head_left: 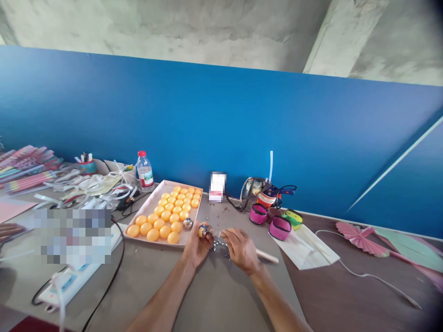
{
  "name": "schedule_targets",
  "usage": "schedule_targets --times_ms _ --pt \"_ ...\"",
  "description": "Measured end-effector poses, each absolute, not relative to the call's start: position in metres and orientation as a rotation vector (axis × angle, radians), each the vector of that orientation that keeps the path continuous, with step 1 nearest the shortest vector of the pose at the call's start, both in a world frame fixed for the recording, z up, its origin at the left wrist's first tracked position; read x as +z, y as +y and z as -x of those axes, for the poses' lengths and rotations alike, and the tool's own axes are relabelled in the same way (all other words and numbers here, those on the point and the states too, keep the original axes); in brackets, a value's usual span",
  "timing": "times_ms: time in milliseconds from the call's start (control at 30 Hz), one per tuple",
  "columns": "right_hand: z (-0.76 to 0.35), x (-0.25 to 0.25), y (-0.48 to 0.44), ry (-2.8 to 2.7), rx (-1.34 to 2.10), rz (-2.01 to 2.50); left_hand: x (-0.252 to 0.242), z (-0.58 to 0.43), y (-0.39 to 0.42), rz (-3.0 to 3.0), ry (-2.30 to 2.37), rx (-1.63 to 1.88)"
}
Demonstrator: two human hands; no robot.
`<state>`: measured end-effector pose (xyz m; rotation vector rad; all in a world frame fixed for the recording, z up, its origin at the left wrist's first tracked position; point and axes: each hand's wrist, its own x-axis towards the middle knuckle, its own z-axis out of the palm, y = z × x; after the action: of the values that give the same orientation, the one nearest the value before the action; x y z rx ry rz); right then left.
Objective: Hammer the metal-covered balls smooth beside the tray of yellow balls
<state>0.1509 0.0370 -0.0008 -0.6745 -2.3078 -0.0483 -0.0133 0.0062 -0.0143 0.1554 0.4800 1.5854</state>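
Observation:
My left hand (pixel 196 244) is closed round a small ball (pixel 202 230), partly orange and partly covered in shiny silver. My right hand (pixel 242 249) pinches a crumpled strip of silver sequin material (pixel 218 243) that runs to the ball. Both hands hover just in front of a pale tray (pixel 152 199) filled with several orange balls (pixel 166 215). One silver-covered ball (pixel 188 223) lies at the tray's near right corner. A wooden stick (pixel 267 256) pokes out from under my right hand.
A water bottle (pixel 144 171) stands behind the tray. Pink ribbon rolls (pixel 279 228) and scissors (pixel 285 189) sit to the right, with white paper (pixel 304 251) and pink paper fans (pixel 360 237). A white power strip (pixel 69 281) with cables lies at left. Another person's hand (pixel 8 229) shows at far left.

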Motion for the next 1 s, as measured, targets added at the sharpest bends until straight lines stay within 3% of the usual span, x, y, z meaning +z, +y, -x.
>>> schedule_targets --times_ms 400,633,1000 --pt "-0.151 0.007 0.036 -2.222 0.021 0.659 -0.01 0.012 0.002 -0.151 0.335 1.524" --pt "-0.146 0.023 0.033 -2.289 0.358 0.773 -0.009 0.014 0.002 -0.131 0.337 1.521" --pt "-0.156 0.045 0.02 -1.752 1.165 1.104 -0.001 0.011 -0.002 -0.186 0.258 1.464"
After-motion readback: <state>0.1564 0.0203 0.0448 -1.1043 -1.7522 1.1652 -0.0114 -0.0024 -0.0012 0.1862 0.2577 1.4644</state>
